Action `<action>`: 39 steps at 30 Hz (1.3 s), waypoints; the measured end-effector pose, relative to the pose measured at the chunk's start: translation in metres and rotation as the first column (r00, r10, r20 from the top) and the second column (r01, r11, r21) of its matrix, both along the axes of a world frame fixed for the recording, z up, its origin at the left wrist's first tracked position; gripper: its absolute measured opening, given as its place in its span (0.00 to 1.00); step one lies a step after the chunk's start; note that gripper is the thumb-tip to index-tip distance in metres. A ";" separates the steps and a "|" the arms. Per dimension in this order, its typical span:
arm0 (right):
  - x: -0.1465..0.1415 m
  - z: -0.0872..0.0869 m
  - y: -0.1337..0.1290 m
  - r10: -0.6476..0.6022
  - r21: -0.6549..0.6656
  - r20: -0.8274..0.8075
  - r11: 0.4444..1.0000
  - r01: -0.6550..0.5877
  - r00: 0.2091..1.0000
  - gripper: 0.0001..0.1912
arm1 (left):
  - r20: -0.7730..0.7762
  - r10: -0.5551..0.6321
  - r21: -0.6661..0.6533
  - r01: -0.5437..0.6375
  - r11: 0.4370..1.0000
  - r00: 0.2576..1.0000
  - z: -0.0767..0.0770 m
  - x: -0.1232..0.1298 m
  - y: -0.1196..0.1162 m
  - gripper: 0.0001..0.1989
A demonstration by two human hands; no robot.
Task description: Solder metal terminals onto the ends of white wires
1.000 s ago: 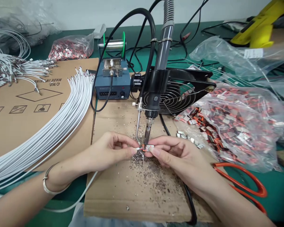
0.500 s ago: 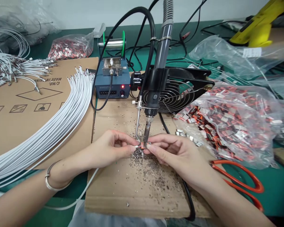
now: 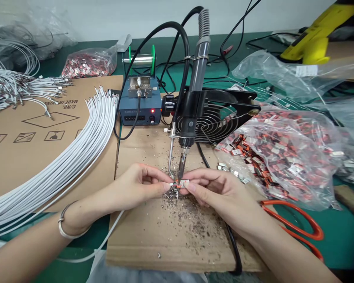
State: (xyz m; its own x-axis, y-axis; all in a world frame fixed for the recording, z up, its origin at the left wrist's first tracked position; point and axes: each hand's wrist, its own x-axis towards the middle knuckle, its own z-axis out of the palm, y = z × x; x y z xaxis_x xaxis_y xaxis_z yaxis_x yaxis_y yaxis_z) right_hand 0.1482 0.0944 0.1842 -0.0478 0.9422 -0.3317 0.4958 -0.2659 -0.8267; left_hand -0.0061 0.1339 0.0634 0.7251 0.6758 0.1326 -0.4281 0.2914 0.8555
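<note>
My left hand [image 3: 147,184] pinches the end of a white cable [image 3: 113,228], whose length trails out below the wrist. Between thumb and fingers of my right hand [image 3: 212,186] is a small USB connector [image 3: 184,183] with a metal shell and an orange-red board. Cable end and board meet under the tip of a soldering iron [image 3: 182,163], which is clamped in a stand and points down. A thin metal solder feed tube [image 3: 171,153] ends right beside the tip. Fingers partly cover the joint, so the wires there are hard to make out.
A blue solder feeder [image 3: 140,106] carries a solder spool [image 3: 140,59]. Behind the iron leans a black fan [image 3: 218,125]. Left lies a bundle of white cables [image 3: 76,157]; right, a bag of connectors [image 3: 286,153] and orange-handled scissors [image 3: 306,220]. Solder bits litter the cardboard [image 3: 144,243].
The connector has shifted slightly, and more of its metal shell shows right of the iron's tip. Both hands keep their pinch. The whole view has moved a little.
</note>
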 end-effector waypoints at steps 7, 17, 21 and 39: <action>0.000 0.002 -0.001 0.008 -0.024 -0.020 1.000 -0.008 1.000 0.05 | 0.035 -0.029 -0.047 0.030 0.998 0.999 0.000 -0.001 0.000 0.09; -0.007 0.002 0.000 -0.058 -0.043 -0.045 0.998 0.056 0.997 0.05 | -0.008 -0.021 -0.048 0.021 0.999 1.000 0.004 -0.001 0.001 0.07; -0.006 0.001 0.000 -0.067 -0.037 -0.021 0.997 0.066 0.998 0.05 | -0.046 -0.006 0.001 0.006 1.000 0.999 0.001 0.002 0.000 0.12; -0.003 0.002 -0.003 0.008 -0.014 0.044 1.000 -0.007 0.999 0.07 | -0.030 -0.009 -0.007 0.009 1.000 1.000 0.001 0.001 -0.001 0.12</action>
State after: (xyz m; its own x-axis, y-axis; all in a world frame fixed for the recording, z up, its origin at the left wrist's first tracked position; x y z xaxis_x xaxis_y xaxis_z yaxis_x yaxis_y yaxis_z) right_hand 0.1449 0.0919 0.1865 -0.0398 0.9372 -0.3466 0.5340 -0.2732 -0.8001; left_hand -0.0052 0.1330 0.0648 0.7346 0.6701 0.1060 -0.3997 0.3012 0.8658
